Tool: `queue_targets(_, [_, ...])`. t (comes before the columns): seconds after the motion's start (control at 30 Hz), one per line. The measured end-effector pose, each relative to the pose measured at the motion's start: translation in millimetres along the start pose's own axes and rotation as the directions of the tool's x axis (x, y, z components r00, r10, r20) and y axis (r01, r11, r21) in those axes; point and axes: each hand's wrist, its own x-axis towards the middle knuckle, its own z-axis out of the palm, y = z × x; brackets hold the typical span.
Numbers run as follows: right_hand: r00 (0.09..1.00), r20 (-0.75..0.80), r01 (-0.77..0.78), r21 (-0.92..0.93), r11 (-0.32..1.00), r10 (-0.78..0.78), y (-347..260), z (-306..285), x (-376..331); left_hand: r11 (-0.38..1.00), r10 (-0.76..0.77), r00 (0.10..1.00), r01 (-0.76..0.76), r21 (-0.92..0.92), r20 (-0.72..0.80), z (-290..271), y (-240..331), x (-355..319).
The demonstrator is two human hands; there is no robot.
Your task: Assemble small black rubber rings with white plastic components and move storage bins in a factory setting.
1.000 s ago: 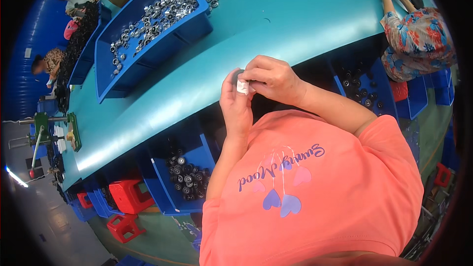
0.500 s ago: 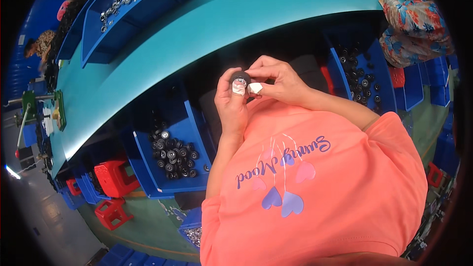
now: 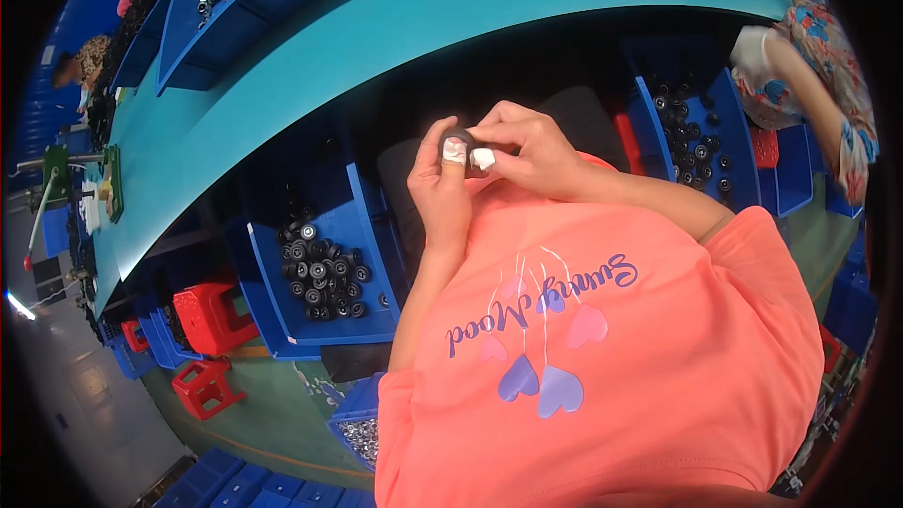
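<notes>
A small round black wheel [image 3: 462, 134] is pinched between my two hands, just above the front of my coral shirt. My left hand [image 3: 440, 181] grips it from the left side, with white tape around the thumb. From the right, the fingers of my right hand [image 3: 532, 152] close on the same wheel, its thumb also wrapped in white. My thumbs cover much of the wheel's face.
Below the teal table [image 3: 451, 33], a blue bin [image 3: 378, 254] of black wheels stands left of me and another blue bin [image 3: 743, 122] stands right. A blue tray [image 3: 273, 14] of metal parts lies on the table. Red stools [image 3: 209, 388] stand left; a co-worker's gloved hand [image 3: 752, 52] is right.
The wheel has turned in my fingers, so its shiny centre no longer shows. At right, the co-worker's gloved hand has come off the table toward the bins. The view has shifted slightly.
</notes>
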Motion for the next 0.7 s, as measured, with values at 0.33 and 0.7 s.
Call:
queue_targets(0.33, [0.997, -0.031, -0.069, 0.123, 0.990, 0.073, 10, -9, -8, 0.994, -0.039, 0.998, 0.033, 0.107, 0.050, 6, 3, 0])
queue_targets(0.7, [0.844, 0.183, -0.516, 0.535, 0.669, 0.505, 23, -8, 30, 0.991, -0.098, 0.992, 0.089, 0.104, 0.085, 1, -5, 17])
